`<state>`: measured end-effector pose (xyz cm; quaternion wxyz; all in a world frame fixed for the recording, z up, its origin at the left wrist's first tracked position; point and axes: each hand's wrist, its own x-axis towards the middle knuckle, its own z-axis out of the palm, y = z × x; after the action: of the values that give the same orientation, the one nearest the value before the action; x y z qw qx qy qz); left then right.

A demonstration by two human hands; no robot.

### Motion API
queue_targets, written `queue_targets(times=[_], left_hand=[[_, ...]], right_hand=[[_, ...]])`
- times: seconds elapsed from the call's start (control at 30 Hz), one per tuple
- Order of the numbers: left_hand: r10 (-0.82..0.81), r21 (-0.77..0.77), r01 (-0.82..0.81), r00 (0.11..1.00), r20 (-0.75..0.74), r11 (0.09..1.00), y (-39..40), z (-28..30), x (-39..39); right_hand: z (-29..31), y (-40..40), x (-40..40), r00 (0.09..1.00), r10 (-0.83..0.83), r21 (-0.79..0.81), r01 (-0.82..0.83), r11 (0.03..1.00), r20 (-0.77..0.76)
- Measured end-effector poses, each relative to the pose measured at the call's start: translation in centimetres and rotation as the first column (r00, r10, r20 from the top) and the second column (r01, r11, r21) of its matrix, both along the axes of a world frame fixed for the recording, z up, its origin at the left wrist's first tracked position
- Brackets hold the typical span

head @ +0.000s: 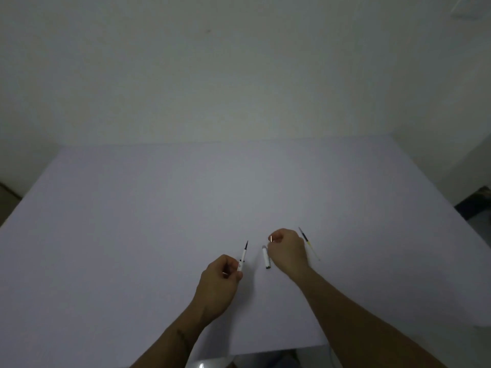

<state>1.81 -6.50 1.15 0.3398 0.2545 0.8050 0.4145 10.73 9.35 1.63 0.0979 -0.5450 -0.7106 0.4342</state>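
Note:
My left hand (221, 277) grips the lower end of a white pen body (243, 257), whose dark pointed tip aims up and away from me. A short white tube, probably the pen's cap or barrel (266, 258), lies on the white table (159, 208) just left of my right hand (288, 251). The right hand's fingers are curled, knuckles up, right beside the tube's far end. I cannot tell whether they pinch anything. A thin refill with a black and yellow section (308, 243) lies on the table just right of that hand.
The table's near edge (265, 350) runs below my forearms. A pale wall (239, 75) stands behind the far edge. Dark floor shows past the table's right side (475, 203) and left side (8, 195).

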Motion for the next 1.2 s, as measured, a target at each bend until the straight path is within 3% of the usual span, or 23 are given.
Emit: queue_targets(times=[0.13,0.27,0.97,1.2], left_hand=[[0.011,0.023,-0.011,1.000,-0.002,1.000,0.5,0.8,0.0],[0.008,0.034,-0.008,1.000,-0.007,0.999,0.9,1.2,0.2],[0.055,0.074,-0.053,0.998,-0.013,0.996,-0.5,1.4,0.5],[0.078,0.081,-0.075,0.996,-0.040,0.994,-0.5,2.0,0.7]], right_hand=[[4.4,-0.1,-0.6,0.945,-0.044,-0.169,-0.012,0.986,-0.324],[6.5,-0.4,-1.0,0.905,-0.039,-0.209,-0.055,0.976,-0.423],[4.6,-2.7,-0.6,0.950,0.164,-0.278,-0.238,0.931,-0.264],[4.4,-2.6,-0.3,0.954,0.229,-0.200,-0.267,0.943,-0.195]])
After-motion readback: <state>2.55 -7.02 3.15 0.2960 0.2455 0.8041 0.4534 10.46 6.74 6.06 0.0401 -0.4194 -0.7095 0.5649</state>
